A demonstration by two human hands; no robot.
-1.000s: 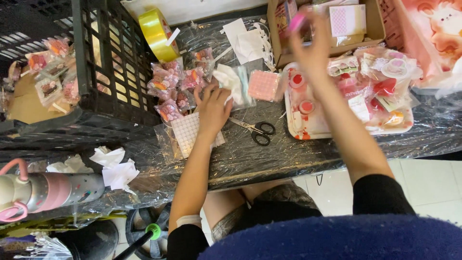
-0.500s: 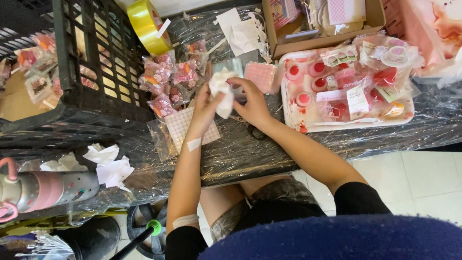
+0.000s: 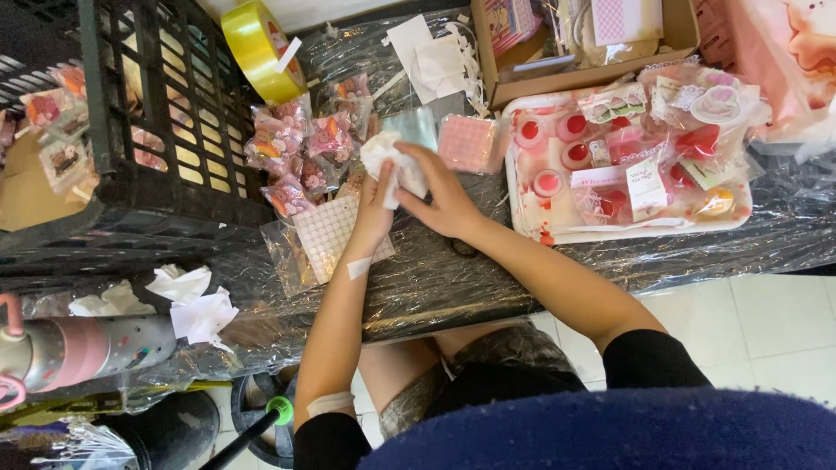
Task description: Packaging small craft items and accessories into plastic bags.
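**A:** What was held at the middle of the plastic-wrapped black table [image 3: 488, 278]?

**B:** A crumpled white tissue-like wad [image 3: 389, 161] was gripped between both hands, just above the table surface. The left hand [image 3: 374, 213] was closed on its lower left side, thumb and fingers pinched into the material. The right hand [image 3: 444, 196] was curled over its right side, fingertips pressed against it.

**A:** What was seen directly around the wad?

**B:** A clear cellophane bag [image 3: 416, 127] was seen just behind it, and a pink gridded square pad [image 3: 468, 143] lay beside that, to the right. A white dotted sheet in a clear sleeve [image 3: 326, 235] was partly covered by the left wrist. A white strip [image 3: 358, 268] was stuck on the left forearm.

**A:** And further out?

**B:** Small clear packets of pink trinkets [image 3: 292, 148] were heaped to the left, against a black plastic crate [image 3: 131, 174]. A roll of yellow ribbon [image 3: 254, 48] was propped behind them. A white tray of red-and-pink small items [image 3: 557, 231] was set to the right, with an open cardboard box [image 3: 575, 78] behind it. Crumpled white paper scraps [image 3: 196, 305] and a pink-and-grey bottle [image 3: 78, 348] were seen at the near left.
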